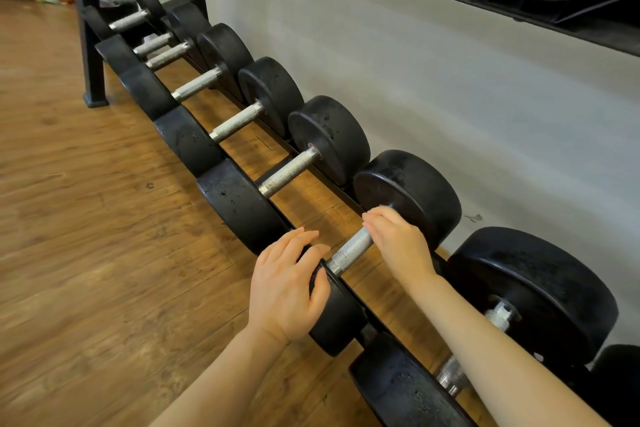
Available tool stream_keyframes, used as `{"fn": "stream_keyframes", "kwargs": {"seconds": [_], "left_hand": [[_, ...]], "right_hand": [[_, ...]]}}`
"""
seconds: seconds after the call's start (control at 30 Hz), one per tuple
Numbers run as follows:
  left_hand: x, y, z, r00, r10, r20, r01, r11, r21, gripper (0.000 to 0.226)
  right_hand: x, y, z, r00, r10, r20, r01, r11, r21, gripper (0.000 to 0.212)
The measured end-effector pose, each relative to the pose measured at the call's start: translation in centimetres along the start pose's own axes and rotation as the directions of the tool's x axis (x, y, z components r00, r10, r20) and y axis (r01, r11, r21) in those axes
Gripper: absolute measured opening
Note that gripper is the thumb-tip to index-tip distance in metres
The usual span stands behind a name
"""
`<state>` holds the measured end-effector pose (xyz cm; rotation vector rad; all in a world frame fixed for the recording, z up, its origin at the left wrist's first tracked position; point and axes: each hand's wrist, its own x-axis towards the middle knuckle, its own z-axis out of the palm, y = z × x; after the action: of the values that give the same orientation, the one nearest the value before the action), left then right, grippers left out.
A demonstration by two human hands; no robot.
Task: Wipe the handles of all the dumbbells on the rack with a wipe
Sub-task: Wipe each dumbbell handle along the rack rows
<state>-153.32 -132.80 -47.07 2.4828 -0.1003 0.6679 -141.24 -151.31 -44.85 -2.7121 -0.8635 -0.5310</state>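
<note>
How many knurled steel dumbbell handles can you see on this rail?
8 knurled steel handles: six bare ones receding left, one gripped by the right hand, one nearest, partly covered. More may hide off-frame right.

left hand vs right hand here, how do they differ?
The left hand rests on the near black head of the dumbbell, fingers fairly straight and spread; the right hand is curled over that dumbbell's metal handle near the far head. The left hand shows its whole back; the right hand's fingertips are hidden under the handle. A wipe is not clearly visible in either. Both touch the same dumbbell, bare-armed.
</note>
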Motion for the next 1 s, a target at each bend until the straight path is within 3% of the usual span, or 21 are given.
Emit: {"fn": "stream_keyframes", "kwargs": {"seconds": [0.1,0.27,0.43,0.53,0.6,0.77,0.93,1.0], "left_hand": [[0.0,0.0,0.0,1.0,-0.005,0.002,0.005,1.0,0.005,0.038],[0.0,0.0,0.0,1.0,-0.004,0.007,0.004,1.0,0.004,0.038],[0.0,-0.1,0.0,1.0,-0.013,0.016,0.013,1.0,0.009,0.038],[0.0,0.0,-0.1,1.0,-0.017,0.016,0.017,1.0,0.011,0.038],[0.0,0.1,-0.1,1.0,-0.018,0.019,0.018,1.0,0.01,0.038],[0.0,0.1,-0.2,0.999,-0.018,0.031,0.018,1.0,0.009,0.039],[0.0,0.1,-0.2,0.999,-0.018,0.039,0.017,1.0,0.023,0.039],[0.0,0.1,-0.2,0.999,-0.02,0.042,0.019,0.999,0.027,0.039]], "right_hand": [[0.9,-0.3,0.0,0.986,0.165,-0.015,-0.164,0.983,0.078,0.03],[0.8,-0.4,0.0,0.982,0.073,0.172,-0.09,0.992,0.093,0.033],[0.2,-0.5,-0.1,0.976,0.198,0.087,-0.215,0.933,0.289,0.031],[-1.0,-1.5,0.7,0.984,0.134,0.113,-0.167,0.918,0.36,0.03],[-1.5,-1.5,0.9,0.985,0.106,0.139,-0.151,0.916,0.372,0.03],[-0.4,-0.2,0.2,0.979,0.197,0.059,-0.205,0.922,0.328,0.029],[-1.1,-1.9,0.8,0.98,-0.02,0.196,-0.04,0.955,0.295,0.029],[-1.4,-1.8,0.9,0.981,-0.044,0.191,-0.014,0.957,0.29,0.029]]}}
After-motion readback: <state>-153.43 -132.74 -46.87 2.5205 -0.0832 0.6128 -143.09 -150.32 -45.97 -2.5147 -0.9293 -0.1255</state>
